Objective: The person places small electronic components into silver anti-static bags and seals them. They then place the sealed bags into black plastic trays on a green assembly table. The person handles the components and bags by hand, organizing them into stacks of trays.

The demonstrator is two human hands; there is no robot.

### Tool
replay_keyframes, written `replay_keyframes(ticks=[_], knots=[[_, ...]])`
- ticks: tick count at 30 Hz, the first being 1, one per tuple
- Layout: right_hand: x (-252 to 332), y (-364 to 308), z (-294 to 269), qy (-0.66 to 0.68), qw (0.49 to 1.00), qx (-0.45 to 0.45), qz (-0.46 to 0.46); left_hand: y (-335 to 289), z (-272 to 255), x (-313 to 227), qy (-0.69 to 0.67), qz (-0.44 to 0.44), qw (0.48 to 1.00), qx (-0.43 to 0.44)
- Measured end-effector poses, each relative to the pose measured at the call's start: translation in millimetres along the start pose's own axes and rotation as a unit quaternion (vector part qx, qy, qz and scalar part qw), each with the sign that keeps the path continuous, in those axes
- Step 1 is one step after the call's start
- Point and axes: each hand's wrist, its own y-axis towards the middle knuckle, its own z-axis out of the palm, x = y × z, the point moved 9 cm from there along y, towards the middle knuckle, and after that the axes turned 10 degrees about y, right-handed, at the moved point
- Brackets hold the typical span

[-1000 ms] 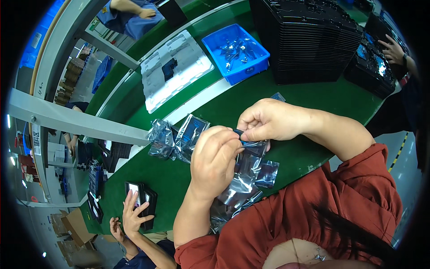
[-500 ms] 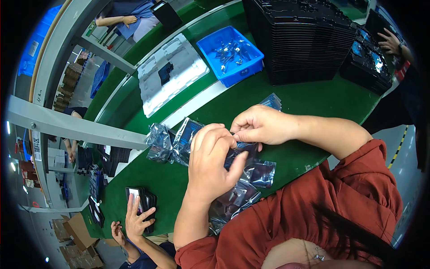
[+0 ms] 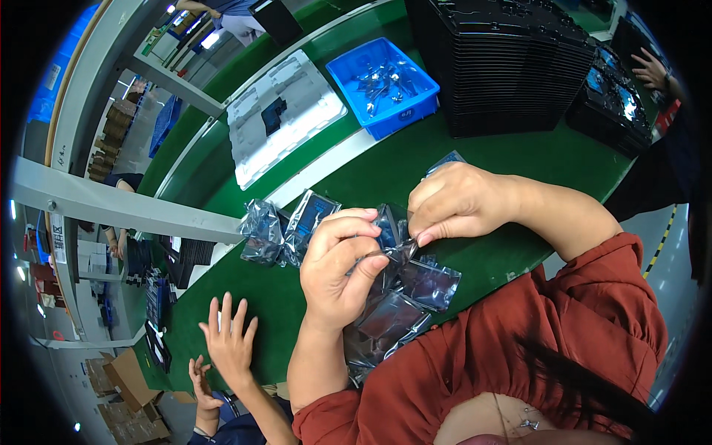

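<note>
My left hand (image 3: 337, 268) and my right hand (image 3: 461, 202) both pinch a shiny dark anti-static bag (image 3: 401, 251). Its film is drawn out between them, with my right fingers closed on one edge and my left fingers closed on the other side. What is inside the bag is mostly hidden by my fingers. Below my hands lie more silvery bags (image 3: 389, 317), near my body. Left of my left hand sit a crumpled bag (image 3: 261, 228) and a flat bag with a dark panel in it (image 3: 313, 216). Thin bluish pieces (image 3: 449, 159) peek out behind my right hand.
On the green table (image 3: 534, 185), a tall stack of black trays (image 3: 512, 81) stands at the back right. A blue bin (image 3: 426, 107) holds small bagged parts. Beside it lies a white tray (image 3: 248, 152) with a dark part (image 3: 274, 116). Co-workers' hands (image 3: 231, 337) show at the lower left.
My right hand has shifted right and my hands have come apart, stretching the bag's film between them. At the lower left, the co-worker's hands have lifted and the black stack there is gone from view.
</note>
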Motion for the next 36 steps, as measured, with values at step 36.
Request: replay_keyframes(ticks=[36], knots=[[-36,-19,-40,0.092,0.947,-0.259,0.167,-7,27,35,0.107,-0.182,0.964,0.161]])
